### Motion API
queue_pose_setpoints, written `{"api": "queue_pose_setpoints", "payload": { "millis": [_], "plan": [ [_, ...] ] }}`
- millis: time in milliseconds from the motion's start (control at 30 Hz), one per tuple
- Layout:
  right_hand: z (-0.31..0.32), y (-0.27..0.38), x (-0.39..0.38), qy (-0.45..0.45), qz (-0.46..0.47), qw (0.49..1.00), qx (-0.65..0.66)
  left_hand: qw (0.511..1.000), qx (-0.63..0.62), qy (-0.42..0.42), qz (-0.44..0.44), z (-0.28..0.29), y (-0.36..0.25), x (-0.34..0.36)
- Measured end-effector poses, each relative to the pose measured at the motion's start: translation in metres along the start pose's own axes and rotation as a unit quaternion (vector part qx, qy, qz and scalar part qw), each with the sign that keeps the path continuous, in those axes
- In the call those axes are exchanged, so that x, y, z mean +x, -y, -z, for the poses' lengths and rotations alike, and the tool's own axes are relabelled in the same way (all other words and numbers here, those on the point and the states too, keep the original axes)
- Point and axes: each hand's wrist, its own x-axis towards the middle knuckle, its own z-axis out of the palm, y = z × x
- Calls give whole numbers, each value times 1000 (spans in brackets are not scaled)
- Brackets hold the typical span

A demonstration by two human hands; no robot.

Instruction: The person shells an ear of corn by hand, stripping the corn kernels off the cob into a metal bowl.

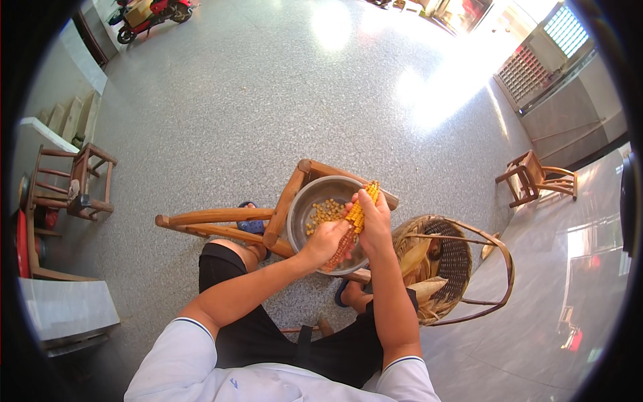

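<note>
The speckled grey floor (221, 100) carries a wooden chair (284, 208). A woven basket (459, 268) stands to the right of the chair. A grey basin (303, 208) rests on the chair; pale husks (416, 258) lie in the basket. The right hand (375, 220) is closed around the far, kernel-covered section of the corn cob (356, 216). The left hand (326, 242) is closed on the near, bare, reddish section. The cob is tilted above the basin's right side. Loose yellow kernels (327, 210) lie inside the basin.
</note>
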Motion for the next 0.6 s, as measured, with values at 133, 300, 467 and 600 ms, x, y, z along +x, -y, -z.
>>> {"api": "queue_pose_setpoints", "payload": {
  "millis": [133, 300, 467, 600],
  "plan": [
    [-1, -1, 0, 0, -5, 1000, 5, 995, -98, 1, 28, 5, 2, 4],
    [-6, -3, -2, -8, 9, 1000, -26, 999, -17, -27, 18, -2, -8, 1],
    [-11, -3, -6, 5, 12, 998, -59, 998, 46, -15, 29, 0, -7, -1],
    [-11, -1, -5, 1, 11, 999, -34, 999, 38, -24, -5, -4, -7, -3]
  ]
}}
